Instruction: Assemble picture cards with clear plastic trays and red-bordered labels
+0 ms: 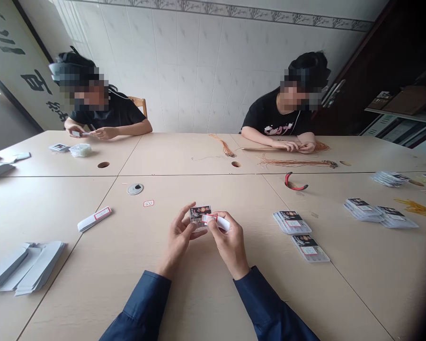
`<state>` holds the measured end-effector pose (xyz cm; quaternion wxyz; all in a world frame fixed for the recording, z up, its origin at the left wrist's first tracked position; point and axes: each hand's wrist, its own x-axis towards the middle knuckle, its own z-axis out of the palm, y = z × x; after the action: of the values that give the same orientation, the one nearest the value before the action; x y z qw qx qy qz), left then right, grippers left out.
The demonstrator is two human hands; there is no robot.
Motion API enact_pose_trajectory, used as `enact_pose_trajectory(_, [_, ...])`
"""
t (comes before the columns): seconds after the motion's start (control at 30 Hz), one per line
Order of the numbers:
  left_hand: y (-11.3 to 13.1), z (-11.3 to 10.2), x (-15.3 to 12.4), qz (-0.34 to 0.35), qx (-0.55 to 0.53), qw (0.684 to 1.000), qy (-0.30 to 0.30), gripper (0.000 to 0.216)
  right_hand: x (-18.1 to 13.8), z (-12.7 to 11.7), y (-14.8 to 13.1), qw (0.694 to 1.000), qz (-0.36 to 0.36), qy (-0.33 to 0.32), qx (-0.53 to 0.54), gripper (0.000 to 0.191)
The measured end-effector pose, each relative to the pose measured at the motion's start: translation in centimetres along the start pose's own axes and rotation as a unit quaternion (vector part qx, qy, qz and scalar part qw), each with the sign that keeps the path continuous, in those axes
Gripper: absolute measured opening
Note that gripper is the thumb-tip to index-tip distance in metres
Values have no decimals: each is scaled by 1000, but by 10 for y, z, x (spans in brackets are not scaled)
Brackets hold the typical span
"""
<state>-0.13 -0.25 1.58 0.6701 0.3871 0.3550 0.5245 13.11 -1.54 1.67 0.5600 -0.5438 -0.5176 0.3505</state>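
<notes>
We've got our left hand (179, 238) with thumb and fingers clamped on a black-and-red printed card packet (200, 217), and our right hand (230, 244) pinching a white paper sleeve (222, 222) with a red-edged label against it, so both items meet in mid-air above the tabletop (199, 303). Packet stacks (291, 222) sit right, seemingly within easy reach; grey sleeves (24, 267) lie left. Two seated people (108, 113) (275, 118) work farther off.
</notes>
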Motion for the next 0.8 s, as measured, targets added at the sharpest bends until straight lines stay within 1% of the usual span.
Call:
enact_pose_trajectory(0.17, [-4,-4,2,6,15,1000,-4,59,2,-1,0,999,18,20,28,22])
enact_pose_trajectory(0.37, [-5,-5,2,13,18,1000,4,54,0,0,0,1000,10,20,22,22])
enact_pose_trajectory(0.57, [-3,-4,3,5,32,999,26,53,-1,0,0,999,9,31,13,23])
enact_pose_trajectory(0.67, [-3,-4,3,10,28,999,28,55,-1,0,0,1000,10,27,9,24])
enact_pose_trajectory(0.8, [-1,-4,1,5,43,998,52,54,-1,0,-1,1000,7,21,8,25])
